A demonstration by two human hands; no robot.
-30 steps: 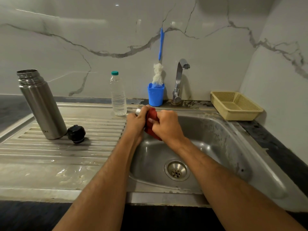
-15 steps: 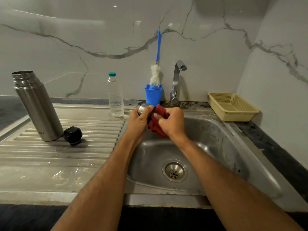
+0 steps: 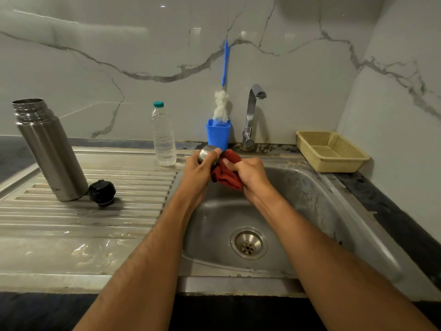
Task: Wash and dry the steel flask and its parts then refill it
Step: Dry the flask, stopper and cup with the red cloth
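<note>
step: drying the steel cup lid [image 3: 207,152] over the sink [image 3: 310,187] | left hand [image 3: 199,173] grip wrapped round the lid | right hand [image 3: 250,174] grip bunched on red cloth [image 3: 225,174] pressed to it | steel flask [image 3: 51,151] upright on drainboard, black stopper [image 3: 102,193] touching its base (both uncapped) | next, likely: set lid down, dry flask, then refill from water bottle [image 3: 163,137]

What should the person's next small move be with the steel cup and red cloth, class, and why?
Probably turn the cup a little in the left hand so the red cloth, bunched in the right hand, reaches an unwiped side. Both hands grip over the sink, the flask and black stopper wait on the drainer, and the tap shows no water.
</note>
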